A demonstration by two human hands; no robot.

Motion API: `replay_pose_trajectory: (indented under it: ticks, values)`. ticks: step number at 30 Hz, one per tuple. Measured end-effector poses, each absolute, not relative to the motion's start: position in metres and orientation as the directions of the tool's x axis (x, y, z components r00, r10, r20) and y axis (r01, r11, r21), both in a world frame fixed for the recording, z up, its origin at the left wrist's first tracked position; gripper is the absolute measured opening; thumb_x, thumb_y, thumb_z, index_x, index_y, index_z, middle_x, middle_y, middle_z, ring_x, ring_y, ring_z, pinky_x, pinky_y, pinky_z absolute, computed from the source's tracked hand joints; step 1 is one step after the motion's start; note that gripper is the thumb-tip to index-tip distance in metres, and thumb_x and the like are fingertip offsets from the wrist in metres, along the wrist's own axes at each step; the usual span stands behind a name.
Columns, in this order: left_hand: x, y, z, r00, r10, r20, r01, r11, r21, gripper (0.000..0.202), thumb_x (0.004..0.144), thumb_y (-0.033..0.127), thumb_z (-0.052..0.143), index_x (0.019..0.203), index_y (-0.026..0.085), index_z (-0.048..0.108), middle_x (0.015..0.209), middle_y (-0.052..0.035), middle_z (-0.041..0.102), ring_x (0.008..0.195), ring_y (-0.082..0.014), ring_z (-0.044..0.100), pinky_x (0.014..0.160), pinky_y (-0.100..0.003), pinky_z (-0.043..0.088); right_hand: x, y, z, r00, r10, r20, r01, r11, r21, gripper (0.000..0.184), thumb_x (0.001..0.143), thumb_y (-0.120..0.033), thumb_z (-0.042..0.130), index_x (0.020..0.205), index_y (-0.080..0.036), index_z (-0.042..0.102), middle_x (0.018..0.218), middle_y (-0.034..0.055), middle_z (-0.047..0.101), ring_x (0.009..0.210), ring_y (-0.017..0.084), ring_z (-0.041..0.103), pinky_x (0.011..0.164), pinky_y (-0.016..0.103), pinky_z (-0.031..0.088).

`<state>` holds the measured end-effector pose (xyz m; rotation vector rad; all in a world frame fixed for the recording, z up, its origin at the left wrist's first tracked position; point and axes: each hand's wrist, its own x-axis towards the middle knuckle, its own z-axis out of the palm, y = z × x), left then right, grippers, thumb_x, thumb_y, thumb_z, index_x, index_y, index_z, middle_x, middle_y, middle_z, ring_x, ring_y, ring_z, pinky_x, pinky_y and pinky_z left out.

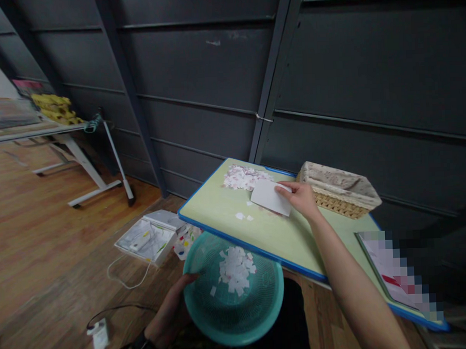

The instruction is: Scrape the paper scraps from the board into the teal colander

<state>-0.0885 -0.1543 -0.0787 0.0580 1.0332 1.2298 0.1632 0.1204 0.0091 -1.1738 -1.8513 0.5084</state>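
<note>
the right hand (300,197) reaches out to the centre of the frame and pinches the right edge of a white card (270,197), fingers closed on it. the card's lower edge rests on the green table (219,205), just right of a pile of paper scraps (243,176) near the table's far edge. a few loose scraps (242,216) lie apart from the pile, nearer the table's front edge.

at the lower centre, the left hand (172,309) grips the left rim of a teal basket (230,317), thumb over the rim and fingers hidden beneath. the basket sits below and in front of the table's blue edge, with a small heap of scraps (236,271) lying in it.

a wicker basket (333,201) stands just right of the right hand, and a blurred sheet (393,270) lies at the lower right. on the floor to the left sit a white box (147,241) and a plug with its cable (99,337).

the likely trouble is light paper. a fast stroke with the card could scatter scraps sideways, or over the far edge, rather than push them along. the teal basket's rim looks lower than the table edge and only partly under it, so scraps crossing left of the rim would fall to the floor by the white box. a one-sided hold on the rim could also let the basket tip and spill its heap.
</note>
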Motion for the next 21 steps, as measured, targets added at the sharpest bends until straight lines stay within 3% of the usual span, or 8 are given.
replay_pose_trajectory:
  ticks: [9,13,17,21]
  values:
    - [-0.089,-0.156,-0.075,-0.026,0.776,-0.630,-0.726,0.419,0.546,0.069,0.087,0.021,0.063,0.147,-0.003,0.039,0.082,-0.0107,0.084,0.091,-0.0313,0.078,0.086,-0.037,0.058,0.162,0.114,0.011,-0.309,0.869,0.387,0.458,0.492,-0.740,0.043,0.070,-0.050,0.071,0.091,-0.015,0.082,0.086,0.0123,0.078,0.070,0.025,0.067,0.060,0.033,0.050]
    - [-0.089,-0.155,-0.078,-0.043,0.770,-0.636,-0.728,0.412,0.548,0.072,0.087,0.019,0.062,0.149,-0.004,0.033,0.081,-0.0106,0.084,0.087,-0.0299,0.079,0.081,-0.037,0.059,0.162,0.112,0.012,-0.323,0.872,0.368,0.423,0.481,-0.768,0.039,0.070,-0.049,0.072,0.089,-0.016,0.082,0.091,0.0123,0.079,0.073,0.026,0.069,0.061,0.033,0.051]
    - [-0.090,-0.155,-0.081,-0.033,0.756,-0.654,-0.744,0.418,0.521,0.076,0.085,0.020,0.064,0.152,0.004,0.032,0.088,-0.0101,0.084,0.096,-0.0321,0.077,0.090,-0.041,0.058,0.161,0.110,0.013,-0.366,0.871,0.329,0.387,0.464,-0.797,0.035,0.068,-0.047,0.076,0.088,-0.018,0.082,0.090,0.0106,0.079,0.074,0.026,0.070,0.060,0.033,0.052]
    - [-0.089,-0.155,-0.078,-0.039,0.767,-0.640,-0.747,0.403,0.529,0.077,0.085,0.019,0.064,0.153,0.004,0.030,0.094,-0.0119,0.084,0.104,-0.0326,0.075,0.099,-0.042,0.054,0.170,0.117,0.015,-0.226,0.889,0.398,0.323,0.453,-0.831,0.037,0.065,-0.048,0.078,0.087,-0.018,0.082,0.089,0.0106,0.079,0.075,0.026,0.069,0.062,0.034,0.052]
